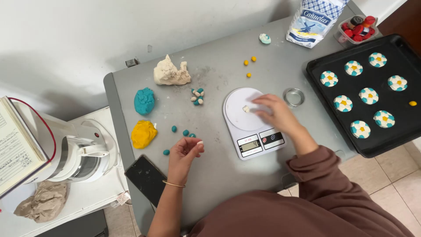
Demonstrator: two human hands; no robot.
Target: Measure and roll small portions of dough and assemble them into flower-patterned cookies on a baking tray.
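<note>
Head view showed my right hand (274,110) setting a dough bit (246,109) on the scale (250,120) while my left hand (186,151) pinched another pale bit (200,142), which I judged could smear.

Flour bag (312,22) top cut off

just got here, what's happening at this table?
A person is portioning dough on a grey table. The right hand sets a small cream bit on the white scale; the left hand pinches another cream bit near small teal balls. Lumps of cream dough, teal dough and yellow dough lie at left. Eight patterned cookies sit on the black tray.
</note>
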